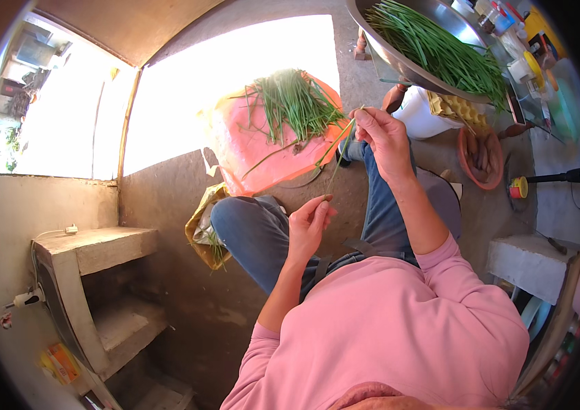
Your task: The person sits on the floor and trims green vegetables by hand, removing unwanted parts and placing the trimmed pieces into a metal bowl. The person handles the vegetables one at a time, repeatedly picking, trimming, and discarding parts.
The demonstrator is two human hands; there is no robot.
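Pinched between the thumb and fingers of my right hand (381,146) are a few green chive stalks (338,143), their blades hanging down to the left. Lower and nearer my body, my left hand (310,220) has its thumb and forefinger pressed together on the thin end of one blade. Beyond my knees, a loose heap of chives (295,107) lies on a pink plastic bag (233,148) spread out low in front of me. A bit of dark soil or root sits beside the heap.
A large metal bowl (397,64) of chives stands on a glass table at upper right. Below it are a white bucket (415,115), egg trays (456,110) and a reddish basket (500,171). A yellow bag (198,215) lies by my left knee; concrete shelves (116,251) stand left.
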